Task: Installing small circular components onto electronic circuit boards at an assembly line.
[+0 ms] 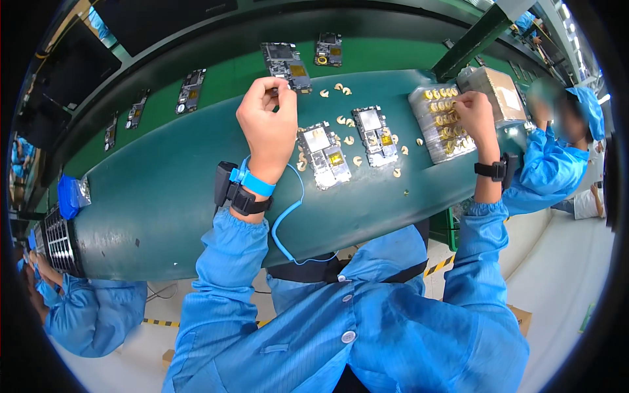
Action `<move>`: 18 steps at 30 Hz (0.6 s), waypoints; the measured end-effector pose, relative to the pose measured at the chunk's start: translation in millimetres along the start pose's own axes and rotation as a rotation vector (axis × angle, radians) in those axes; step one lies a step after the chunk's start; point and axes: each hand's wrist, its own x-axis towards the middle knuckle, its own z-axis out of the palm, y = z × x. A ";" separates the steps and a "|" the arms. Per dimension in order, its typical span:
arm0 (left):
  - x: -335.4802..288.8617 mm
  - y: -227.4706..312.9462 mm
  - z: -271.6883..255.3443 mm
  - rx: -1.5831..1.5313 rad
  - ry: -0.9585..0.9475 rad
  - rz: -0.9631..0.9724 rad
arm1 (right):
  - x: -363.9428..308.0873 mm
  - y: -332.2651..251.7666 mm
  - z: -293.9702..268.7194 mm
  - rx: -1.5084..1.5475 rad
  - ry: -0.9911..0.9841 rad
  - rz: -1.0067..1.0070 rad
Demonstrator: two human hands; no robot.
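My left hand [267, 124] is raised at the far side of the table, its thumb and fingers pinched at the lower corner of a circuit board [288, 65]. A blue wrist strap with a coiled cord is on that arm. My right hand [478, 116] reaches over a clear plastic tray [440, 154] holding rows of round gold-coloured parts [448, 132]. Its fingertips are closed at the upper rows; what they grip is hidden. Between my hands, two more circuit boards [325, 157] [376, 136] lie flat, with small beige C-shaped pieces [357, 160] scattered around them.
Several boards [190, 90] lie on the green belt [223, 82] behind the table. An open cardboard box [495, 95] stands beyond the tray, beside a green post [473, 42]. Co-workers in blue sit at right [550, 164] and left [98, 314]. A blue bag [68, 196] lies at the left end.
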 end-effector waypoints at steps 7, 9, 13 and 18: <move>-10.3 10.3 6.2 -0.202 -0.175 -0.080 | -51.8 -95.9 -2.1 0.754 -0.184 -0.217; -13.7 12.9 9.5 -0.253 -0.334 -0.131 | -65.5 -133.2 8.8 0.804 -0.244 -0.284; -22.6 21.5 17.5 -0.386 -0.434 -0.177 | -76.7 -173.1 26.1 0.773 -0.281 -0.459; -21.7 22.8 17.5 -0.336 -0.417 -0.131 | -81.4 -189.8 37.1 0.781 -0.217 -0.434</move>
